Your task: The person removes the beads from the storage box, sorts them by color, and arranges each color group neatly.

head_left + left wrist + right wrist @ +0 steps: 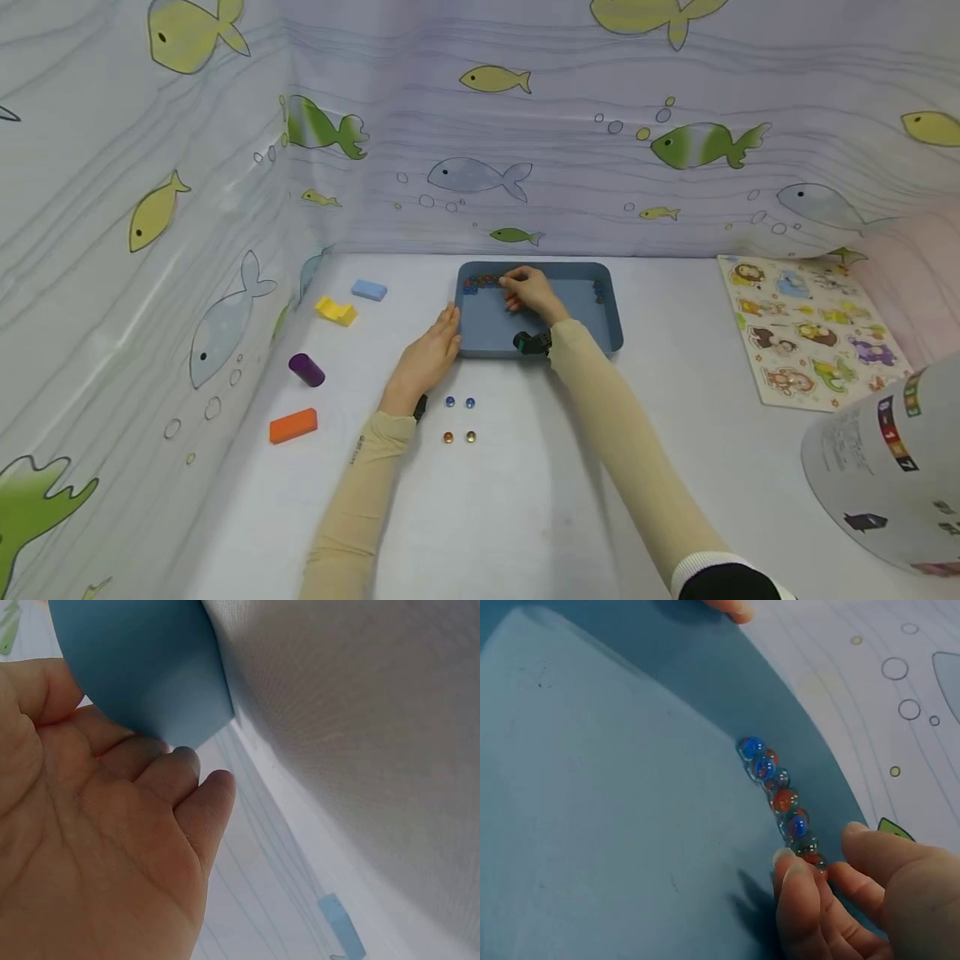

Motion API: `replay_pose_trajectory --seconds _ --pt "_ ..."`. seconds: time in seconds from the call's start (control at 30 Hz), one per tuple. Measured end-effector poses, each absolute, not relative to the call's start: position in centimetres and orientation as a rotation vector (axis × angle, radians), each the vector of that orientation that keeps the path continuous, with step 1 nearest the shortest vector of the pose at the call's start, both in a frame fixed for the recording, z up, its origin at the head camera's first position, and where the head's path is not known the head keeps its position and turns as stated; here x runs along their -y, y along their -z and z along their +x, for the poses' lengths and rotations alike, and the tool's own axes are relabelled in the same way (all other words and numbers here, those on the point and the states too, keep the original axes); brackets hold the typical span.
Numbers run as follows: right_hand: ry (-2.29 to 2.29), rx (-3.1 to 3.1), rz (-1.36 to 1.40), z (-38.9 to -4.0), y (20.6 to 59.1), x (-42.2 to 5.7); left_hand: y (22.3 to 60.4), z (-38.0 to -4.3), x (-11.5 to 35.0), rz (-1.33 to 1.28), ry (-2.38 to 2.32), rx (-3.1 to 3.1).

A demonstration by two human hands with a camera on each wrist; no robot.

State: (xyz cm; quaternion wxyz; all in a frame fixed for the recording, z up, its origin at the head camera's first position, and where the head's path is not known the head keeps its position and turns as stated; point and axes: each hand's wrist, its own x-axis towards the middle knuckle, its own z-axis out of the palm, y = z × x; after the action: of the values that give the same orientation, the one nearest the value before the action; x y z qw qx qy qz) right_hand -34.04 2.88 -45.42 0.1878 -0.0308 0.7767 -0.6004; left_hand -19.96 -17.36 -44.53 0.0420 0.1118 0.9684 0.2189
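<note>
A blue-grey tray (491,342) stands at the back of the table. Glass marbles, blue and orange-red, form a row (780,799) along its far wall, starting from the left corner. At the row's right end my right hand (531,292) pinches a marble (814,861) between its fingertips, partly covering it. More marbles (598,292) lie by the tray's right wall. My left hand (430,354) rests against the tray's left side with extended fingers, its fingertips (180,761) at the tray's outer wall (150,667).
Nearer the front lie two blue marbles (470,403) and two amber marbles (448,437). Blue (369,290), yellow (336,312), purple (307,370) and orange (293,426) blocks sit to the left. A sticker-covered board (813,329) and a white drum (885,467) stand right.
</note>
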Motion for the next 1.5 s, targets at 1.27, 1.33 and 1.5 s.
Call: replay_pose_trajectory --seconds 1.27,1.33,1.5 --pt "1.496 -2.142 -0.566 -26.6 42.1 -5.8 44.7 -20.1 17.6 0.342 -0.66 -2.967" --pt "1.494 -2.104 -0.613 -25.6 41.8 -5.8 44.7 -20.1 17.6 0.341 -0.662 -2.96" --pt "1.45 -2.016 -0.706 -22.9 42.0 -5.9 44.6 -20.0 17.4 0.337 -0.663 -2.968"
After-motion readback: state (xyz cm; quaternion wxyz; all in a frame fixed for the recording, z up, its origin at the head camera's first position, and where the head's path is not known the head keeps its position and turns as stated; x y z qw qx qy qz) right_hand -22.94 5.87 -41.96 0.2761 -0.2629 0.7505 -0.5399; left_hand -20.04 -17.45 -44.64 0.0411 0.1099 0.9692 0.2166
